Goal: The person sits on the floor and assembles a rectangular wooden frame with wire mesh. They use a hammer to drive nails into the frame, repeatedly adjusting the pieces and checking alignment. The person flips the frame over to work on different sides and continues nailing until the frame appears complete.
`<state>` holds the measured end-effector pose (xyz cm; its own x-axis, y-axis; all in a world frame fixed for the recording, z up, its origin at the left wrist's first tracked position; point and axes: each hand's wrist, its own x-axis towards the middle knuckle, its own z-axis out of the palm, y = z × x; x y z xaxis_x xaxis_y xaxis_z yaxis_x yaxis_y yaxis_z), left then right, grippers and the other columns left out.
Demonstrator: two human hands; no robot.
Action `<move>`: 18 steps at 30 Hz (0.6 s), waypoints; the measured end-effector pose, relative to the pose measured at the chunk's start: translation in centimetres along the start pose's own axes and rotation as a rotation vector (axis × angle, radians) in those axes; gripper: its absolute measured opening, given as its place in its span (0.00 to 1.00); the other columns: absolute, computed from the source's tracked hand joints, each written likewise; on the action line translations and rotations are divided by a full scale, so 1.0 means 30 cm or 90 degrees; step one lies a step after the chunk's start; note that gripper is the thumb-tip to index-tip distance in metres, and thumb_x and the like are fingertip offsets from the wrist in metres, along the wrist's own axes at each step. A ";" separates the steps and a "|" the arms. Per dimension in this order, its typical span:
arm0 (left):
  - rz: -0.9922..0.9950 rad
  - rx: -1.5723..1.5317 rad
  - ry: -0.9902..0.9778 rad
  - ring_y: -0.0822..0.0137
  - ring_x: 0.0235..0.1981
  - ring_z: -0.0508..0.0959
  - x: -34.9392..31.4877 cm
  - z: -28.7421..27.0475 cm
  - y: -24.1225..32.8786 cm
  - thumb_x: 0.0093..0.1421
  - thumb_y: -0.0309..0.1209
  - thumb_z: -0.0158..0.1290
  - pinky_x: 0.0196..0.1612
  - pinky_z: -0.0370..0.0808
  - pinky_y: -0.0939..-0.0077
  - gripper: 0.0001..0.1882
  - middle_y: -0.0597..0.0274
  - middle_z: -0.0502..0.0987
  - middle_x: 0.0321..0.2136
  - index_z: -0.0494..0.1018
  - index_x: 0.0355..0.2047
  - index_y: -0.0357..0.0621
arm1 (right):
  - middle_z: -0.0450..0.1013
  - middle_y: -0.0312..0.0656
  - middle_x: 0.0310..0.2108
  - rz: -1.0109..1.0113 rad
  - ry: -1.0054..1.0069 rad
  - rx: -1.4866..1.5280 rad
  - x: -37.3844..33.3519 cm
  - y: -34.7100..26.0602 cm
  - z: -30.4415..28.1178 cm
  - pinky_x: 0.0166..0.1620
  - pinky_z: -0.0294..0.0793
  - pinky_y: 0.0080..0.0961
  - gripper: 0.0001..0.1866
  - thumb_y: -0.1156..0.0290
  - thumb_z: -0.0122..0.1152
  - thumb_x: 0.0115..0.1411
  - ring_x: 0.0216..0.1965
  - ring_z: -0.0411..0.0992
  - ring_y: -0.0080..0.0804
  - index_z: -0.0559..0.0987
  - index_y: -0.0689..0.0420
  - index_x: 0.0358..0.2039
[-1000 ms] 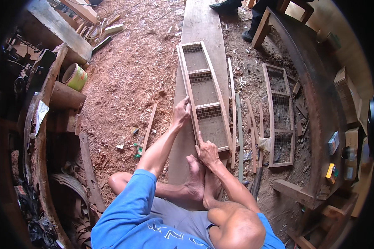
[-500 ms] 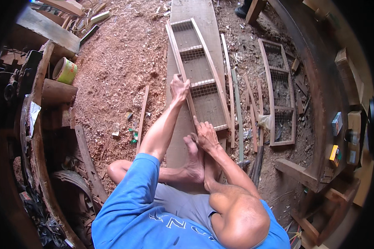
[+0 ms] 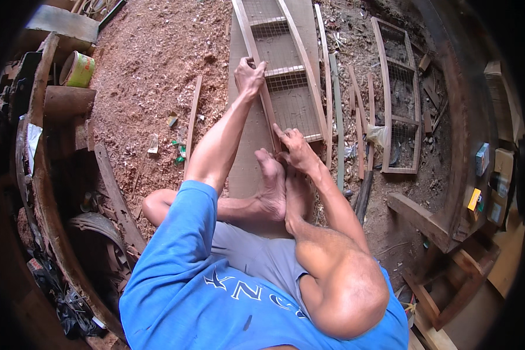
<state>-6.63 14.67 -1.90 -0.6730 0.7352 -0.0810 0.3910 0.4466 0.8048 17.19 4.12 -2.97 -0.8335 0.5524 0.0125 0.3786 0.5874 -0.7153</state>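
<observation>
Centrally, a long narrow wooden frame backed with wire mesh (image 3: 286,81) is laid flat on a broad grey plank (image 3: 245,157) that runs away from the seated person over a sawdust-strewn floor (image 3: 151,64). The left hand (image 3: 249,74) is closed around the frame's left rail, just beside a crosspiece, with the fingers curled over the wood. The right hand (image 3: 294,147) is set at the near end of that rail; its fingers are bent and pressed down, though whether something small is pinched there cannot be told. Both bare feet (image 3: 283,186) are braced just near of the frame.

Stiff yet light is how the frame is judged, with slender rails and mesh that could dent, so it is best gripped at the rails near a joint. A second similar mesh frame (image 3: 398,99) lies to the right, and loose thin wooden slats (image 3: 337,116) lie between the two.
</observation>
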 end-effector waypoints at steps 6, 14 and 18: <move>-0.006 0.028 -0.008 0.51 0.39 0.84 -0.004 -0.003 0.008 0.55 0.42 0.60 0.45 0.81 0.59 0.29 0.42 0.82 0.38 0.73 0.52 0.35 | 0.74 0.53 0.41 -0.046 0.061 0.030 0.000 0.004 -0.011 0.54 0.71 0.39 0.50 0.76 0.74 0.46 0.44 0.70 0.49 0.59 0.60 0.69; 0.049 0.063 0.022 0.50 0.35 0.83 -0.017 0.003 0.042 0.57 0.41 0.58 0.40 0.80 0.55 0.20 0.42 0.81 0.34 0.71 0.41 0.36 | 0.75 0.51 0.42 -0.068 0.090 -0.033 -0.017 0.000 0.011 0.54 0.71 0.38 0.44 0.72 0.72 0.48 0.46 0.71 0.49 0.64 0.64 0.66; 0.075 0.115 0.032 0.50 0.34 0.82 -0.033 0.005 0.036 0.58 0.41 0.57 0.38 0.80 0.54 0.20 0.42 0.80 0.36 0.69 0.41 0.37 | 0.75 0.51 0.45 -0.074 0.126 -0.017 -0.028 -0.004 0.028 0.56 0.68 0.38 0.43 0.74 0.71 0.50 0.48 0.71 0.46 0.64 0.63 0.66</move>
<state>-5.44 14.51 -1.06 -0.6448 0.7633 0.0398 0.5712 0.4466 0.6887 17.50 3.08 -3.48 -0.7775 0.5843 0.2327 0.2977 0.6678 -0.6822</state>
